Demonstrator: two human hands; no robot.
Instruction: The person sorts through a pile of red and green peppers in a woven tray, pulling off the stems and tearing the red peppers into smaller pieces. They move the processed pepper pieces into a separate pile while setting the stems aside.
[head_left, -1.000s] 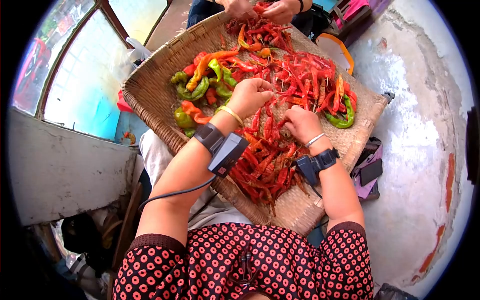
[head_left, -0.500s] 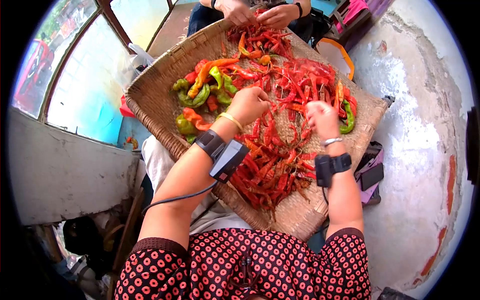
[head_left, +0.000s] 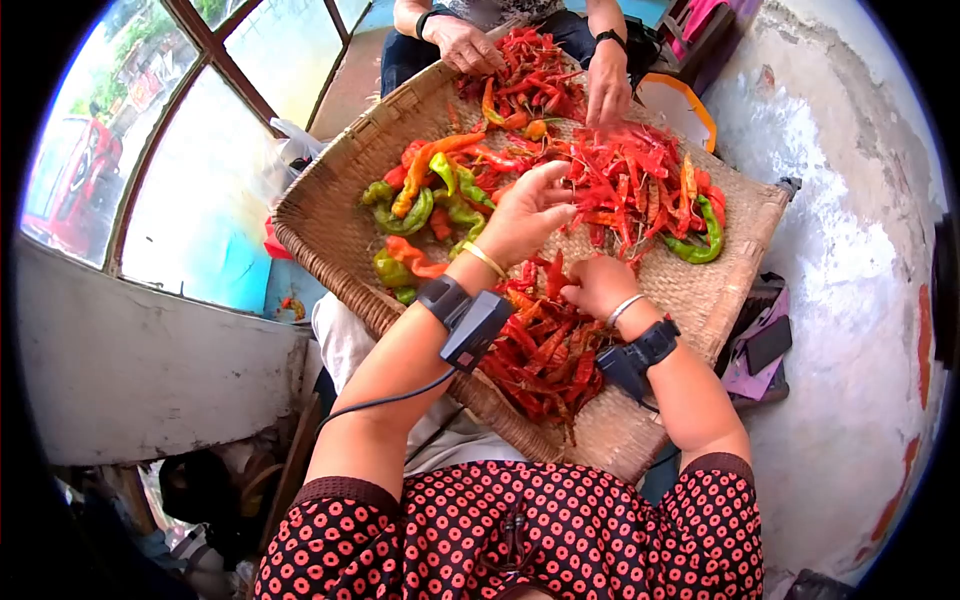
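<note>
Here, sorting chillies:
Left hand (head_left: 522,215): fingers loosely spread over the middle of the woven tray (head_left: 330,225) — holding nothing that I can see.
Right hand (head_left: 598,285): curled on the near red chilli pile (head_left: 545,345); grip unclear.
Technique: pinch one pod by its stem — don't rake.
Hidden: right fingertips; a co-worker's hands (head_left: 605,85) cut off above.

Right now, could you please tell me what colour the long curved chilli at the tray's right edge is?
Green; the chilli shows clearly in the head view.
</note>
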